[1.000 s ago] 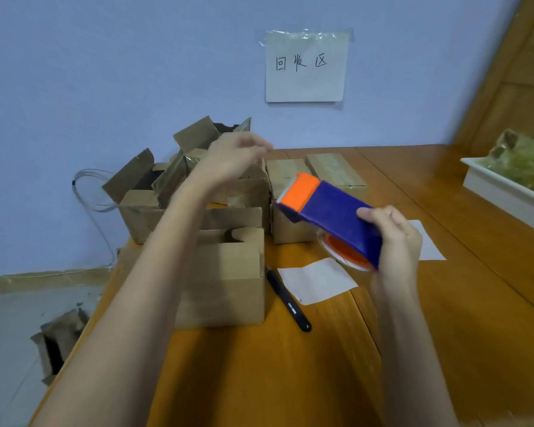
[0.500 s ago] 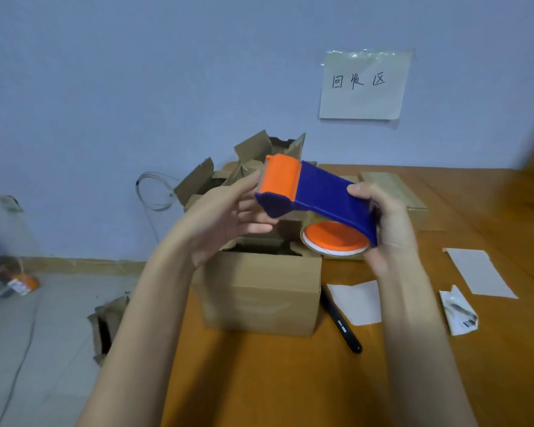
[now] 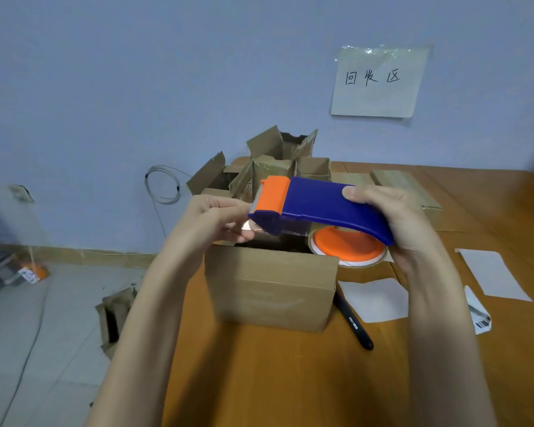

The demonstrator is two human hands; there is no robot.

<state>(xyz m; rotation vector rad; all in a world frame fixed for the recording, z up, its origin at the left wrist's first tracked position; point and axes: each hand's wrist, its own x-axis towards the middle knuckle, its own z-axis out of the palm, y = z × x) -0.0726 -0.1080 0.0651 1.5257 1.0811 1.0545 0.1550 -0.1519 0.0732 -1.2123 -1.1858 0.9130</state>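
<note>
A blue and orange tape dispenser [image 3: 318,208] with a roll of clear tape hangs above a brown cardboard box [image 3: 269,291] on the wooden table [image 3: 290,380]. My right hand [image 3: 398,220] grips the dispenser's blue handle at its right end. At the toothed orange end, my left hand [image 3: 216,220] pinches the loose end of the clear tape [image 3: 250,228]. The box's top is mostly hidden behind the dispenser and my hands.
Several opened cardboard boxes [image 3: 269,161] stand behind, near the wall. A black pen [image 3: 353,323] and white paper sheets [image 3: 373,298] lie right of the box, with a crumpled label [image 3: 478,312] and another sheet [image 3: 494,274] farther right. The table's left edge drops to a tiled floor with a torn box [image 3: 113,318].
My left hand has come back from the rear boxes to the dispenser's front and taken the tape end. The dispenser has moved left, over the front box.
</note>
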